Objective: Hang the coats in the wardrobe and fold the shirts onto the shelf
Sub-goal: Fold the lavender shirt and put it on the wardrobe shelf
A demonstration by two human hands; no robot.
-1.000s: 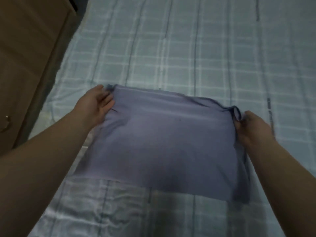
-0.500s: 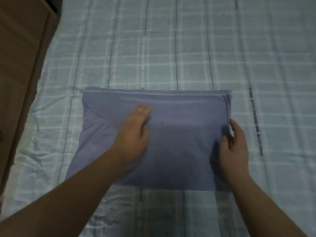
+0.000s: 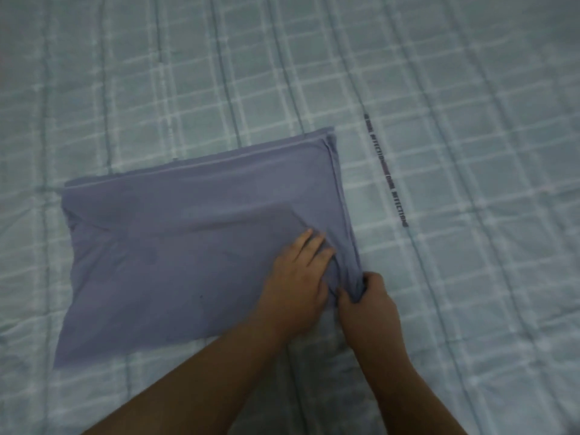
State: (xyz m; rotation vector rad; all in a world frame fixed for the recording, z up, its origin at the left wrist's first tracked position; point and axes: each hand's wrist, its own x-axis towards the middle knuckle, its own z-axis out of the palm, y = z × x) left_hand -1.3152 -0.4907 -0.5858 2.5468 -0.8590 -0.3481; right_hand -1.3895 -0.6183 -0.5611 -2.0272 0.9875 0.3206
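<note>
A purple-blue shirt (image 3: 175, 246) lies folded into a rough rectangle on the bed. My left hand (image 3: 298, 281) presses flat on the shirt near its right side, fingers straight. My right hand (image 3: 367, 306) grips the shirt's near right corner, with the cloth bunched between thumb and fingers. The fabric puckers where the two hands meet. No coat, wardrobe or shelf is in view.
The bed is covered by a pale green checked sheet (image 3: 455, 152) with a line of dark printed lettering (image 3: 387, 174) to the right of the shirt. The sheet fills the whole view around the shirt.
My left hand has slid from the shirt's middle over to its right side. My right hand has moved down the right edge and gathered the near corner. The view has shifted right, losing the wooden furniture.
</note>
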